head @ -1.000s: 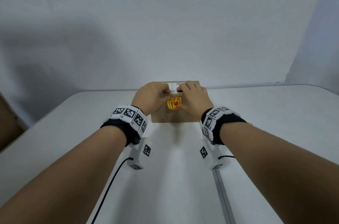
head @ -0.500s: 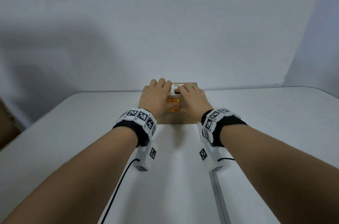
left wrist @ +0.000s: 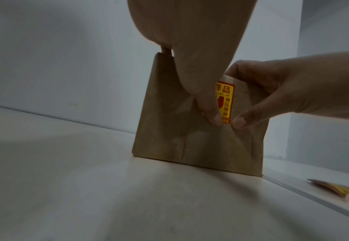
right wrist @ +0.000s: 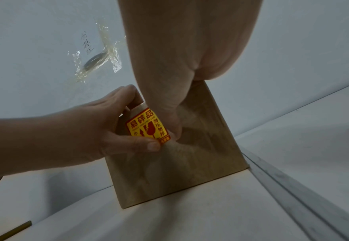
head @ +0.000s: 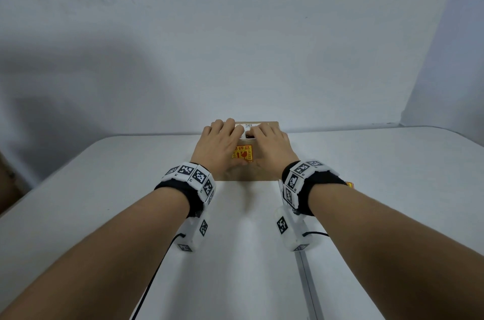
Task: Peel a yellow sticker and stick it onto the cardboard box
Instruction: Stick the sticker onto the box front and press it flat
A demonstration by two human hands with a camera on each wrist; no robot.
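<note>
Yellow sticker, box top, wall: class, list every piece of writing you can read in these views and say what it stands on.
"易碎品": red heading on the yellow sticker, stuck on the cardboard box.
"勿压勿摔": down the sticker's right side.
"小": at its left; the rest is hidden.
Small English line under the heading: too blurred.
White label on the box top: too small.
Handwriting on the wall: not legible.
</note>
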